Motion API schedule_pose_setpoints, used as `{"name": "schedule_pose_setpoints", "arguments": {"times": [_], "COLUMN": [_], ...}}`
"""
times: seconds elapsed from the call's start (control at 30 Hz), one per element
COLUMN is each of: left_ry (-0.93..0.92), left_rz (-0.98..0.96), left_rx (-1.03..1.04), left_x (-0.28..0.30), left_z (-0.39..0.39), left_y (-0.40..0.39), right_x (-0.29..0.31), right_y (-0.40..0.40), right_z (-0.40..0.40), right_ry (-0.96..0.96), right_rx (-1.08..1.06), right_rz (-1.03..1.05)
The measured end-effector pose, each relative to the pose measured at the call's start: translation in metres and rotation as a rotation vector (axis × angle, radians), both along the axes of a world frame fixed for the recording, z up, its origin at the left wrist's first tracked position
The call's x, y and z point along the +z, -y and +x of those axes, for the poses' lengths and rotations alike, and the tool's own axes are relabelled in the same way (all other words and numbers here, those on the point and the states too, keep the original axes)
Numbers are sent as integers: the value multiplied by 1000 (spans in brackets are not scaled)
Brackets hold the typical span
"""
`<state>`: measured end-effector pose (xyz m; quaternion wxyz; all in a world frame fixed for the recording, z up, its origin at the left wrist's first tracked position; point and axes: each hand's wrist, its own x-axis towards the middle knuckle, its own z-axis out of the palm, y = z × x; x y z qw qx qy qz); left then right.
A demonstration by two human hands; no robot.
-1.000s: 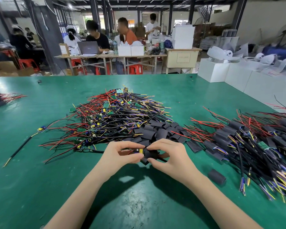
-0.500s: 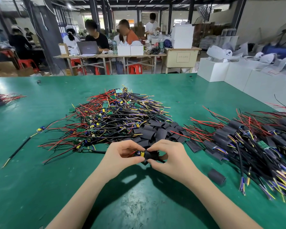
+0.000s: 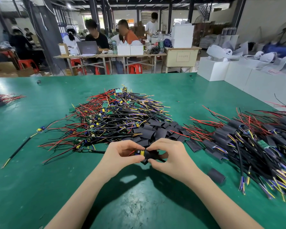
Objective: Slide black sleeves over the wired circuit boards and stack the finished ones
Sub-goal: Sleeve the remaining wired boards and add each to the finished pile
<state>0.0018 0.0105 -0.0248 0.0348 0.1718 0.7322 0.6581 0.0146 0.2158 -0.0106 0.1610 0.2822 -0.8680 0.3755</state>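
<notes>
My left hand (image 3: 122, 153) pinches a small wired circuit board (image 3: 139, 153) with yellow and blue parts. My right hand (image 3: 169, 155) pinches a black sleeve (image 3: 153, 155) whose mouth meets the board's end. Both hands hover just above the green table (image 3: 139, 204). Behind them lies a tangled pile of bare wired boards (image 3: 116, 118) and a heap of loose black sleeves (image 3: 158, 131). The stack of sleeved boards (image 3: 254, 146) spreads out at the right.
One loose sleeve (image 3: 216, 176) lies on the table right of my right wrist. A single wired board (image 3: 40, 129) with a long black lead sits at the left. More wires (image 3: 3, 98) lie at the far left edge. People work at tables beyond.
The sleeve has shifted slightly between my fingers and the board's yellow part shows more at its mouth. Both hands stay in the same place.
</notes>
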Motion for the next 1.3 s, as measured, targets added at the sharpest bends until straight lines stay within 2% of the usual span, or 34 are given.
{"name": "schedule_pose_setpoints", "arguments": {"times": [0.3, 0.43, 0.53, 0.8, 0.93, 1.3], "left_ry": [45, 89, 147, 112, 167, 111], "left_rz": [-10, -48, -9, -59, 54, -16], "left_rx": [27, -36, -101, -9, -33, 37], "left_x": [0, 1, 3, -3, -2, -5], "left_z": [-1, -2, -3, -6, -8, -7], "left_y": [1, 5, 9, 6, 8, 4], "right_x": [2, 2, 1, -1, 1, -4], "right_y": [1, 1, 0, 4, -1, 3], "right_z": [0, 0, -1, 2, 0, -1], "right_ry": [25, 3, -4, -96, -102, -210], "right_rx": [29, 2, -4, 46, 6, 22], "right_rz": [32, 44, 38, 109, 79, 147]}}
